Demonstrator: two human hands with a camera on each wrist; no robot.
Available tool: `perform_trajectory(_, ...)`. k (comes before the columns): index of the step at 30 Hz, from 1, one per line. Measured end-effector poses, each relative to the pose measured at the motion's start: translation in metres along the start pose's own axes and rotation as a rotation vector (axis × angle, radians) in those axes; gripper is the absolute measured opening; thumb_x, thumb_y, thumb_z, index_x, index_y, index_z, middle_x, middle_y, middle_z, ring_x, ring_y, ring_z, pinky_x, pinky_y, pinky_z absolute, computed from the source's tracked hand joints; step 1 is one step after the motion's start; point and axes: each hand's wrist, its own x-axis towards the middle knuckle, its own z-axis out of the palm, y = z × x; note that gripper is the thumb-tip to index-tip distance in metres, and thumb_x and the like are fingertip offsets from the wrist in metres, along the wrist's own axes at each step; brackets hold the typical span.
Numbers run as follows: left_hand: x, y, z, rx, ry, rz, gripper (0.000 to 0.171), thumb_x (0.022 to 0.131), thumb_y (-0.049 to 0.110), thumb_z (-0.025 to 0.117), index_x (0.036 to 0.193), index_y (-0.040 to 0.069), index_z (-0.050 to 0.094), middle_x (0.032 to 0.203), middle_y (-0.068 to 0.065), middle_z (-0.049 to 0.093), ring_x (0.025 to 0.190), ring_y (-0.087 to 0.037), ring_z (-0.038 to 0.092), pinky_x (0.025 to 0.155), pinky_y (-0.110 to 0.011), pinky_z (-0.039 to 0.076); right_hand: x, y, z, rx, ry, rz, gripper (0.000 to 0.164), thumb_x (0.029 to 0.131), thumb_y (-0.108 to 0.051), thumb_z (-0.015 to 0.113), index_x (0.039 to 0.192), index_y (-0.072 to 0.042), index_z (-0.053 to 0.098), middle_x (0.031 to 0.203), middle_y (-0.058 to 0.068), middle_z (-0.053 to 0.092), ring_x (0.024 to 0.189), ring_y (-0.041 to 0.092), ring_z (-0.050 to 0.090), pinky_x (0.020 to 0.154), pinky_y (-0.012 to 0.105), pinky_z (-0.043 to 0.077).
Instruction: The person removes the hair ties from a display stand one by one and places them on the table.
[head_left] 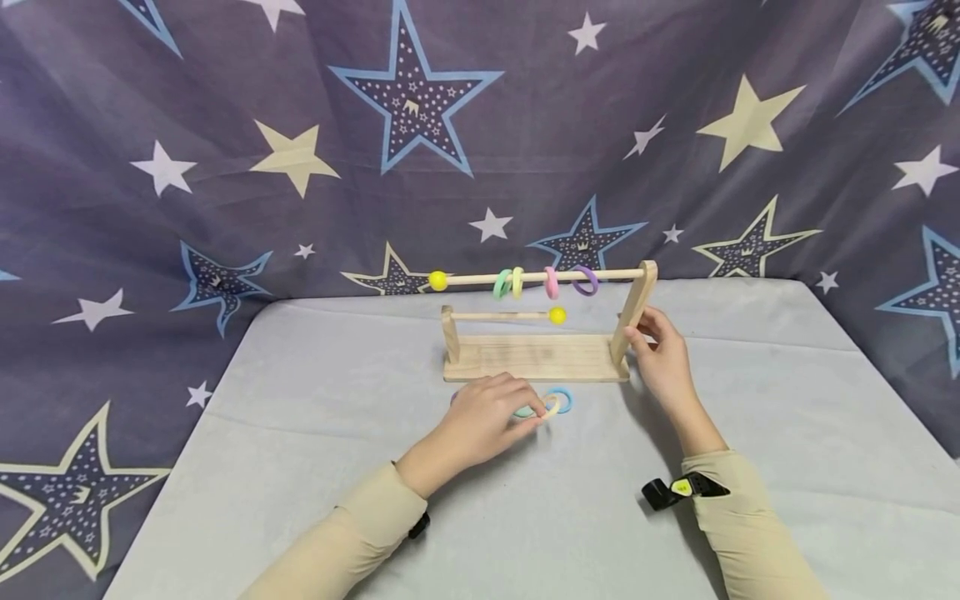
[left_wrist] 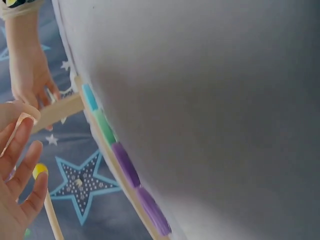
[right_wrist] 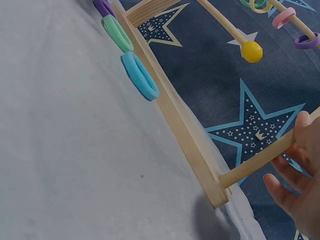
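My left hand (head_left: pixel 483 421) pinches a cream hair tie (head_left: pixel 553 412) between thumb and fingers, just above the table. Under and beside it lie a blue hair tie (right_wrist: pixel 140 76), a green one (right_wrist: pixel 117 33) and two purple ones (left_wrist: pixel 153 210), lined up along the front of a wooden rack's base (head_left: pixel 540 358). With my right hand (head_left: pixel 663 358) I hold the rack's tall right upright (head_left: pixel 636 304), thumb in front and fingers behind. On the upper rod (head_left: pixel 472 279) hang green (head_left: pixel 502 284), yellow (head_left: pixel 517 282), pink (head_left: pixel 552 283) and purple (head_left: pixel 586 282) hair ties.
The lower rod (head_left: pixel 498 316) runs from the short left post (head_left: pixel 450 333) to a yellow ball (head_left: pixel 557 315). Another yellow ball (head_left: pixel 438 281) caps the upper rod's left end. A pale cloth covers the table (head_left: pixel 300 500); a star-patterned curtain (head_left: pixel 480 108) hangs behind.
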Motion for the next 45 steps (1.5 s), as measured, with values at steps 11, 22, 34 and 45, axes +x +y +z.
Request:
perform_trajectory(11,0.017,0.008,0.011,-0.008,-0.097,0.037,0.008,0.093,0.03,0.071,0.098,0.025,0.073,0.103,0.013,0.068,0.099,-0.009,0.062,0.088,-0.027,0.05,-0.007,-0.03,-0.003,-0.003,-0.004,-0.011,0.036,0.098,-0.002,0.059,0.13,0.011,0.052,0.121,0.027,0.063,0.104,0.011,0.058,0.078,0.014,0.045)
perform_trajectory(22,0.031,0.003,0.021,-0.032,-0.218,0.034,0.005,0.092,0.032,0.072,0.094,0.027,0.073,0.1,0.015,0.067,0.096,-0.005,0.061,0.085,-0.025,0.049,0.001,-0.001,0.001,-0.019,-0.002,0.002,0.037,0.099,-0.006,0.058,0.133,0.007,0.052,0.124,0.025,0.063,0.113,0.032,0.058,0.08,0.015,0.044)
perform_trajectory(34,0.038,0.005,0.027,0.009,-0.337,0.049,0.005,0.092,0.032,0.072,0.091,0.027,0.072,0.093,0.017,0.063,0.091,-0.003,0.058,0.083,-0.025,0.048,0.0,0.0,0.0,-0.016,-0.006,-0.012,0.038,0.099,-0.011,0.06,0.133,0.004,0.054,0.123,0.021,0.065,0.111,0.029,0.059,0.079,0.016,0.045)
perform_trajectory(45,0.037,0.002,0.028,-0.028,-0.342,0.042,0.003,0.09,0.028,0.075,0.091,0.026,0.073,0.091,0.016,0.063,0.089,-0.002,0.059,0.083,-0.023,0.049,0.001,0.002,0.0,-0.019,-0.008,0.014,0.037,0.099,-0.012,0.06,0.133,0.002,0.054,0.123,0.02,0.065,0.113,0.029,0.059,0.08,0.017,0.045)
